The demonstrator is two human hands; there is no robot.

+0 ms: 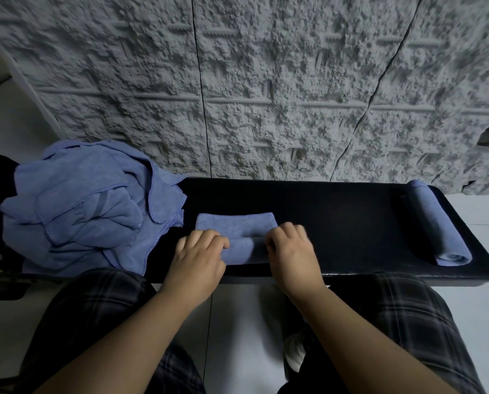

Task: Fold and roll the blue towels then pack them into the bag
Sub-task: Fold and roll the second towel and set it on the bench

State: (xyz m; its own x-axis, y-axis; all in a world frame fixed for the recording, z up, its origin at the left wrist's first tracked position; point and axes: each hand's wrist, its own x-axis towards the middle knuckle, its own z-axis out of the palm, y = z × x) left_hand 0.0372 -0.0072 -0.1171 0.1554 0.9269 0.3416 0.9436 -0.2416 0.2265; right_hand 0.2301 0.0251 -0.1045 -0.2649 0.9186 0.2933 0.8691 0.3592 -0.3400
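Your left hand (pixel 199 253) and right hand (pixel 290 251) sit on the near, rolled edge of the folded blue towel (pixel 236 227), one at each end. Your fingers (pixel 209 237) curl over the roll and grip it, while the flat remainder of the towel lies just beyond your knuckles. The towel rests on a black padded surface (pixel 337 217). A finished rolled towel (pixel 436 226) lies well apart at the right end, and a loose pile of blue towels (pixel 87 206) sits at the left end. Behind the surface stands a rough grey textured wall (pixel 266 81); pale floor tiles (pixel 237 336) show between your knees.
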